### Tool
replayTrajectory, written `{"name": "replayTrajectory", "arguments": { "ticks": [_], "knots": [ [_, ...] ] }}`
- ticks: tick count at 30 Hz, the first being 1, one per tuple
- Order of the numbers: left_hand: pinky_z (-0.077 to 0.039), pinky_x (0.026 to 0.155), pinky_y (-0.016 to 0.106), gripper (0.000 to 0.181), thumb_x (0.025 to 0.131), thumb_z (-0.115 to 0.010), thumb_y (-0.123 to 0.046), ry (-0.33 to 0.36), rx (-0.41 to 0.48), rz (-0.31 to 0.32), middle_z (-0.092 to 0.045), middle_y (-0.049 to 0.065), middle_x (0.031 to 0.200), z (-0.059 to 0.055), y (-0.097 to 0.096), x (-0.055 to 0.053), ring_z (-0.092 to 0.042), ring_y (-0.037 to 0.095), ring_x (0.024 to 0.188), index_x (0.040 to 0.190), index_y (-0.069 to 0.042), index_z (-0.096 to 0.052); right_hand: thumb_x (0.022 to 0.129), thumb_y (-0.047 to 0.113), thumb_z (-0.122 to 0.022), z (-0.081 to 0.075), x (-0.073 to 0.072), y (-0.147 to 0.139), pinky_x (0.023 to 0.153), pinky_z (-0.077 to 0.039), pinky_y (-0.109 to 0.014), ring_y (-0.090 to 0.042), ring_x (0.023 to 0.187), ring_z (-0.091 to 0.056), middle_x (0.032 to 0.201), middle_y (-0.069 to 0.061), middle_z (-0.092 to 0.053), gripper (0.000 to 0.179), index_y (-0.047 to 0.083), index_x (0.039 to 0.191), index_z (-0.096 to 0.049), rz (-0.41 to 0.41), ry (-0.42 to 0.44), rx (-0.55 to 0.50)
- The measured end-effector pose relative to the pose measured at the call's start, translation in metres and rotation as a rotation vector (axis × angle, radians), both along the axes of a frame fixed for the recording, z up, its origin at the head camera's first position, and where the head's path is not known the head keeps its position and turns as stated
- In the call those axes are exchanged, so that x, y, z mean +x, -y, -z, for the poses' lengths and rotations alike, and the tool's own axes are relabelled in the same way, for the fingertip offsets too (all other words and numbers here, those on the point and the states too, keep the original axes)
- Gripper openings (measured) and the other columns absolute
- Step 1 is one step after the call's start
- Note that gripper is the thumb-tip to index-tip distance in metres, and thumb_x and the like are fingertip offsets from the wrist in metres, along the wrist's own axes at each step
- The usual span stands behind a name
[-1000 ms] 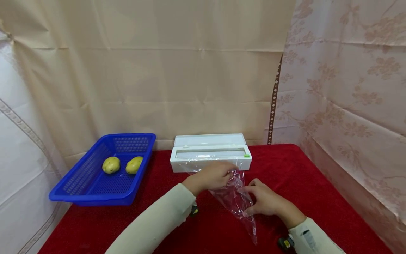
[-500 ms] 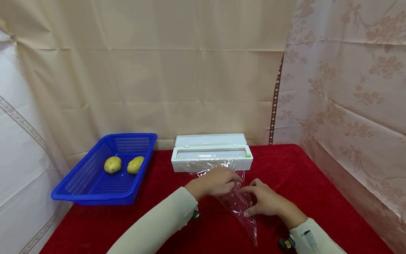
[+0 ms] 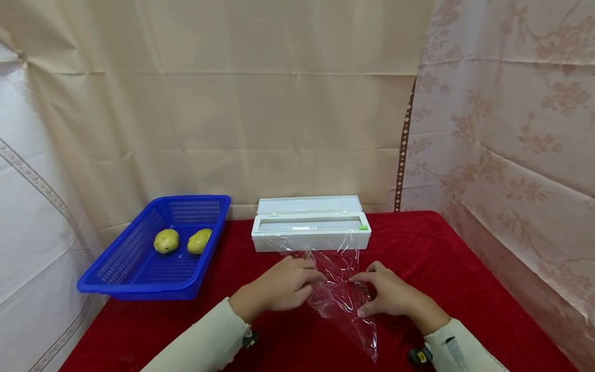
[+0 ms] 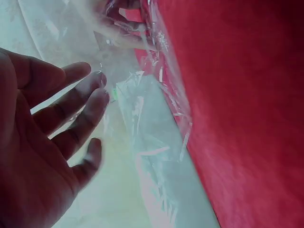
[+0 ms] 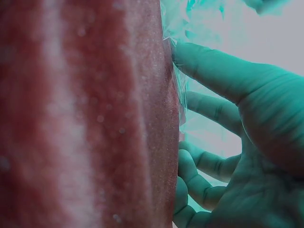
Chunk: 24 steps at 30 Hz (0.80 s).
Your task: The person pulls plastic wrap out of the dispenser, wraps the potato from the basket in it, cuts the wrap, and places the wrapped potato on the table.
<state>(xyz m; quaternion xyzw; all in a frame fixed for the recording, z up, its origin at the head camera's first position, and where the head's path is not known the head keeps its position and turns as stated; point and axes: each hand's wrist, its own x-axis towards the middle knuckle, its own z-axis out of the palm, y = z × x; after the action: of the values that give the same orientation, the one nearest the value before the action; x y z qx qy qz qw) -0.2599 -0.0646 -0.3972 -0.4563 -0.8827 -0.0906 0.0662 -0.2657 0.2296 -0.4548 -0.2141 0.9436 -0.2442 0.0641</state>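
A crumpled sheet of clear plastic wrap [image 3: 335, 299] trails from the white wrap dispenser [image 3: 311, 242] onto the red cloth. My left hand [image 3: 284, 285] hovers at the sheet's left edge. In the left wrist view its fingers [image 4: 71, 107] are loosely bent and apart, gripping nothing; whether a fingertip touches the film is unclear. On the right side, my right hand [image 3: 389, 293] rests with thumb and fingers spread against the wrap. The right wrist view shows the thumb [image 5: 209, 64] touching the film near the cloth. The dispenser's lid [image 3: 309, 204] stands raised.
A blue plastic basket [image 3: 197, 281] with two yellowish potatoes [image 3: 166, 241] stands at the left of the red-covered table [image 3: 418, 243]. Beige curtain [image 3: 288, 103] hangs close behind, and a floral curtain [image 3: 520, 155] runs along the right.
My left hand has moved left and slightly down from the middle of the wrap, leaving more of the sheet visible. My right hand has stayed in place.
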Motion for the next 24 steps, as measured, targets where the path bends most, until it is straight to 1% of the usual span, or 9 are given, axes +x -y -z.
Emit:
{"name": "replayTrajectory", "arguments": {
  "ticks": [3, 8, 10, 12, 15, 18, 19, 22, 24],
  "knots": [
    [-0.048, 0.084, 0.028, 0.032, 0.09, -0.055, -0.02, 0.033, 0.033, -0.001, -0.06, -0.012, 0.104, 0.006, 0.017, 0.011, -0.055, 0.004, 0.092, 0.119, -0.024, -0.065, 0.057, 0.049, -0.087, 0.001, 0.0, 0.0, 0.076, -0.042, -0.036, -0.018, 0.093, -0.047, 0.105, -0.002, -0.047, 0.069, 0.032, 0.12, -0.064, -0.004, -0.021, 0.008],
    [-0.049, 0.088, 0.027, 0.034, 0.089, -0.056, -0.016, 0.104, 0.051, -0.022, -0.058, -0.013, 0.113, 0.02, 0.044, 0.031, -0.054, 0.001, 0.098, 0.121, -0.025, -0.063, 0.057, 0.049, -0.087, 0.002, -0.001, 0.0, 0.075, -0.041, -0.036, -0.018, 0.091, -0.047, 0.104, -0.003, -0.047, 0.069, 0.03, 0.119, -0.065, -0.016, -0.041, 0.002],
    [-0.049, 0.084, 0.025, 0.036, 0.087, -0.057, -0.014, 0.094, 0.053, -0.012, -0.058, -0.014, 0.109, 0.024, 0.053, 0.037, -0.053, -0.001, 0.092, 0.12, -0.025, -0.063, 0.057, 0.049, -0.087, 0.002, -0.001, 0.0, 0.075, -0.041, -0.036, -0.017, 0.091, -0.046, 0.104, -0.003, -0.047, 0.068, 0.03, 0.119, -0.065, -0.018, -0.045, 0.003],
    [-0.049, 0.077, 0.022, 0.035, 0.085, -0.058, -0.012, 0.09, 0.061, -0.021, -0.059, -0.015, 0.1, 0.027, 0.06, 0.042, -0.052, -0.002, 0.084, 0.117, -0.025, -0.065, 0.057, 0.048, -0.087, 0.002, -0.001, 0.001, 0.075, -0.04, -0.036, -0.018, 0.09, -0.046, 0.104, -0.003, -0.046, 0.068, 0.029, 0.119, -0.065, -0.021, -0.052, 0.002],
    [-0.045, 0.067, 0.019, 0.027, 0.083, -0.062, -0.013, 0.057, 0.102, -0.067, -0.055, -0.018, 0.087, 0.028, 0.064, 0.041, -0.048, -0.003, 0.073, 0.107, -0.025, -0.068, 0.058, 0.047, -0.087, 0.0, 0.0, 0.001, 0.075, -0.04, -0.036, -0.018, 0.09, -0.046, 0.104, -0.004, -0.046, 0.068, 0.028, 0.119, -0.065, -0.02, -0.046, 0.0],
    [-0.043, 0.061, 0.02, 0.01, 0.084, -0.068, -0.022, 0.006, 0.146, -0.154, -0.053, -0.017, 0.079, 0.025, 0.057, 0.032, -0.047, -0.002, 0.067, 0.093, -0.024, -0.067, 0.058, 0.048, -0.087, -0.001, 0.0, 0.001, 0.074, -0.04, -0.035, -0.018, 0.09, -0.046, 0.103, -0.003, -0.046, 0.068, 0.028, 0.12, -0.064, -0.012, -0.036, 0.003],
    [-0.043, 0.06, 0.021, 0.008, 0.084, -0.069, -0.027, -0.025, 0.15, -0.184, -0.053, -0.016, 0.079, 0.024, 0.052, 0.029, -0.048, -0.001, 0.066, 0.091, -0.024, -0.066, 0.058, 0.048, -0.087, 0.0, 0.0, 0.001, 0.074, -0.04, -0.035, -0.018, 0.09, -0.047, 0.103, -0.003, -0.046, 0.068, 0.029, 0.12, -0.064, -0.008, -0.037, 0.005],
    [-0.043, 0.055, 0.025, 0.023, 0.082, -0.07, -0.044, -0.078, 0.097, -0.271, -0.056, -0.012, 0.079, 0.022, 0.033, 0.02, -0.05, 0.003, 0.065, 0.092, -0.023, -0.064, 0.058, 0.049, -0.087, 0.0, 0.0, 0.001, 0.075, -0.041, -0.035, -0.017, 0.091, -0.047, 0.104, -0.002, -0.046, 0.068, 0.03, 0.119, -0.065, 0.0, -0.032, 0.013],
    [-0.042, 0.05, 0.027, 0.034, 0.081, -0.067, -0.055, -0.064, 0.051, -0.319, -0.057, -0.012, 0.075, 0.025, 0.018, 0.017, -0.051, 0.005, 0.062, 0.093, -0.023, -0.064, 0.057, 0.049, -0.087, 0.0, 0.0, 0.002, 0.076, -0.041, -0.035, -0.018, 0.093, -0.047, 0.104, -0.002, -0.047, 0.068, 0.031, 0.119, -0.065, 0.006, -0.022, 0.013]
  ]
}}
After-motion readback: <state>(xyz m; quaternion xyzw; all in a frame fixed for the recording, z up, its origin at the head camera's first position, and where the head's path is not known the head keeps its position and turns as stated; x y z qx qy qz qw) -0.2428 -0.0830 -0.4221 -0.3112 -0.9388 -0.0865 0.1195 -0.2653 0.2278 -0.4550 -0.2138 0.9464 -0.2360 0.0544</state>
